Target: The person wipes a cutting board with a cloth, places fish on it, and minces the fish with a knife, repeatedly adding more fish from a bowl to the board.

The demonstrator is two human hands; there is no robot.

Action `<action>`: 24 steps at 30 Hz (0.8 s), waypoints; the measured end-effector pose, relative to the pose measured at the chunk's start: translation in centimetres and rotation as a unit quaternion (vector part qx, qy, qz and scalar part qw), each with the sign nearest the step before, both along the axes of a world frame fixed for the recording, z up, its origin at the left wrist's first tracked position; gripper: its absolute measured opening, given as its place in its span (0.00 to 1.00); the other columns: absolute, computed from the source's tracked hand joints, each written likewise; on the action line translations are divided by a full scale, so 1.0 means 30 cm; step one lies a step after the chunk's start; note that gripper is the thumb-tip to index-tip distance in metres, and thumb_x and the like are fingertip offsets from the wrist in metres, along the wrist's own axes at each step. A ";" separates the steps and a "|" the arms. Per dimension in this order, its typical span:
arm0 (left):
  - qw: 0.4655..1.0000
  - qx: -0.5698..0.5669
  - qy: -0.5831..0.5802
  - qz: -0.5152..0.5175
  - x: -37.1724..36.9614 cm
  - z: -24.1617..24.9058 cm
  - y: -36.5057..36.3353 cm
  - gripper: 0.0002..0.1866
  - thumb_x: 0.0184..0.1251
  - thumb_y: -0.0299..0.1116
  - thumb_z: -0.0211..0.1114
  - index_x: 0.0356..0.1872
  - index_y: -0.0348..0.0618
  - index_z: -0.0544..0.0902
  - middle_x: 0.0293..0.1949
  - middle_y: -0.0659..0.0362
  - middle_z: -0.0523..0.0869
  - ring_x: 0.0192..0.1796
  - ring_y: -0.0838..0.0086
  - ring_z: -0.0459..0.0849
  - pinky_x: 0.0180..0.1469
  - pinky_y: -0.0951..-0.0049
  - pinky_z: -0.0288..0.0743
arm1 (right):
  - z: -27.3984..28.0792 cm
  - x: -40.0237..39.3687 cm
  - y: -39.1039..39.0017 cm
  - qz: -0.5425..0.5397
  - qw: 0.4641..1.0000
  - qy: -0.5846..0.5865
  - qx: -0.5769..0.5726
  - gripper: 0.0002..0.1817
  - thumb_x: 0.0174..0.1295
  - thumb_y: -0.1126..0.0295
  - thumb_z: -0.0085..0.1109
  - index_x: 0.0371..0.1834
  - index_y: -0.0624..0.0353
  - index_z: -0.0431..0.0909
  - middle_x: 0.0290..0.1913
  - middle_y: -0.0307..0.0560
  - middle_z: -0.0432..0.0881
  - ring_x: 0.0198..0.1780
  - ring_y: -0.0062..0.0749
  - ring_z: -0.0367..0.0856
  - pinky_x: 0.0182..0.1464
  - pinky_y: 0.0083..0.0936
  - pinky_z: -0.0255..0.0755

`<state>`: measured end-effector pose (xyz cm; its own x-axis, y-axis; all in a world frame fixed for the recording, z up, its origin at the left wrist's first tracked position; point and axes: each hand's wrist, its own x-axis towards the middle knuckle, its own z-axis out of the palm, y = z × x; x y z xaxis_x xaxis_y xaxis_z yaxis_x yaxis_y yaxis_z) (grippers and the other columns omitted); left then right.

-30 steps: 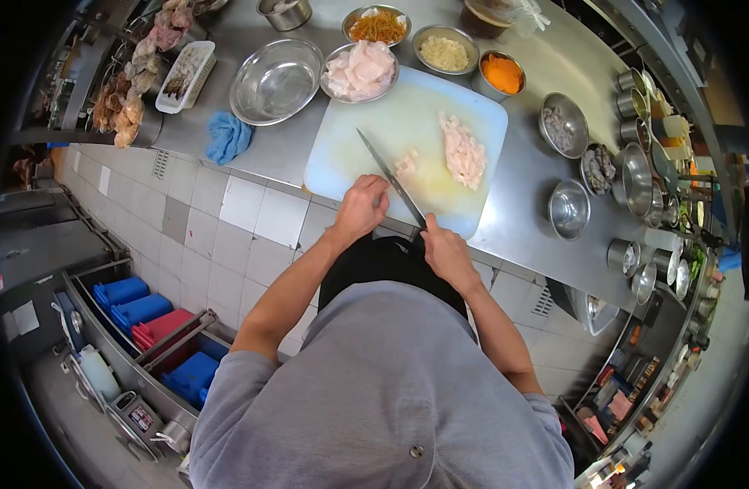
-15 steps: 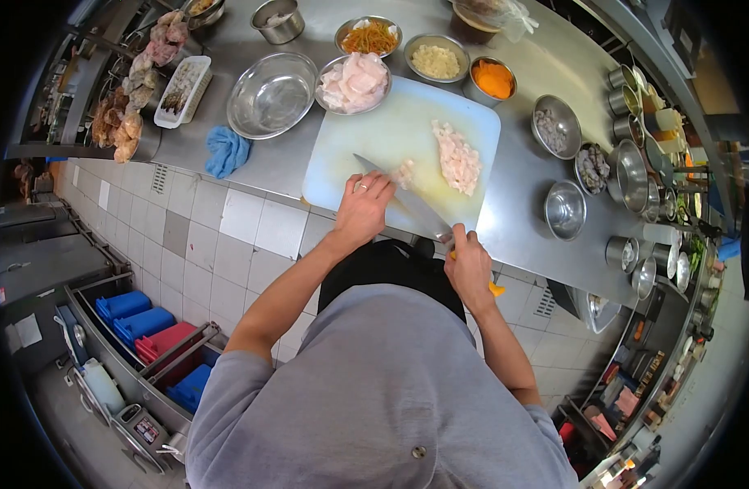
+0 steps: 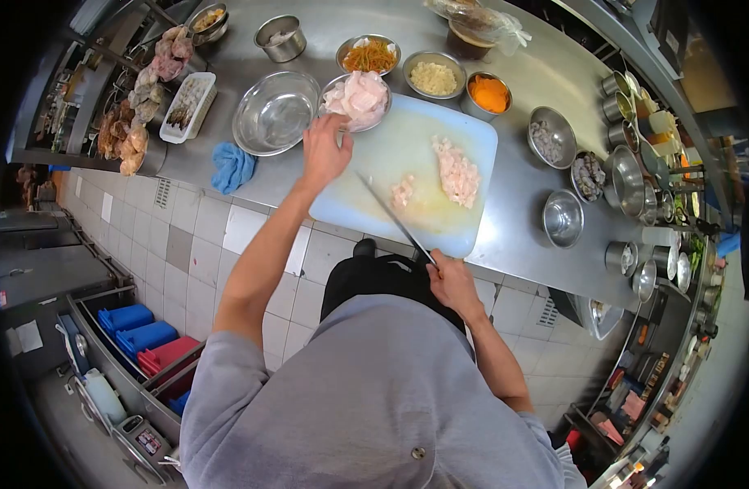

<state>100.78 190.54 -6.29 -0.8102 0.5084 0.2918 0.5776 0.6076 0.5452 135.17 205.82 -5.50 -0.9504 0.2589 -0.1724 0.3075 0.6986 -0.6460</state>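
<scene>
My right hand (image 3: pixel 452 285) is wrapped round the handle of a kitchen knife (image 3: pixel 395 218), whose blade slants across the near part of a white cutting board (image 3: pixel 374 175). My left hand (image 3: pixel 326 151) is at the near edge of a metal bowl of pale raw meat pieces (image 3: pixel 356 99), fingers apart and holding nothing visible. Close to the blade lies a small heap of diced meat (image 3: pixel 403 191). A larger heap of diced meat (image 3: pixel 457 173) covers the right part of the board.
Left of the board are a large metal bowl (image 3: pixel 268 134) and a blue cloth (image 3: pixel 232 167). Behind it stand bowls of orange shreds (image 3: pixel 371 57), chopped pale food (image 3: pixel 433 78) and orange food (image 3: pixel 488 94). Several metal bowls stand right, including one (image 3: pixel 563 218) near the counter edge.
My left hand has left the blade area and moved up and left to the meat bowl. The knife has shifted slightly toward the left, turned more edge-on, with my right hand still gripping it.
</scene>
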 end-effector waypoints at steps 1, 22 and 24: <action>1.000 0.004 0.012 0.009 -0.049 -0.008 0.014 0.17 0.63 0.27 0.68 0.54 0.43 0.87 0.56 0.51 0.89 0.62 0.52 0.84 0.65 0.51 0.75 | -0.008 0.000 0.014 -0.017 1.000 -0.005 -0.007 0.10 0.69 0.75 0.61 0.50 0.60 0.73 0.27 0.65 0.83 0.35 0.69 0.84 0.37 0.59 0.75; 0.985 -0.170 -0.015 -0.008 -0.257 0.059 0.194 0.23 0.64 0.42 0.72 0.56 0.41 0.90 0.44 0.43 0.93 0.48 0.46 0.92 0.54 0.51 0.85 | -0.037 0.040 0.009 -0.031 0.998 -0.010 -0.060 0.06 0.71 0.72 0.61 0.45 0.61 0.75 0.29 0.66 0.82 0.35 0.72 0.82 0.37 0.58 0.73; 0.990 -0.126 -0.058 0.006 -0.271 0.048 0.171 0.22 0.65 0.40 0.70 0.57 0.41 0.90 0.42 0.43 0.93 0.46 0.47 0.92 0.53 0.53 0.85 | -0.061 0.045 0.038 -0.038 0.996 -0.021 -0.073 0.07 0.70 0.71 0.60 0.46 0.61 0.76 0.28 0.66 0.82 0.36 0.72 0.83 0.40 0.61 0.73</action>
<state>92.66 195.68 -4.84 -0.8372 0.5436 0.0604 0.5116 0.7393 0.4377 136.52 206.95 -7.33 -0.9199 0.2999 -0.2527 0.3853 0.5710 -0.7250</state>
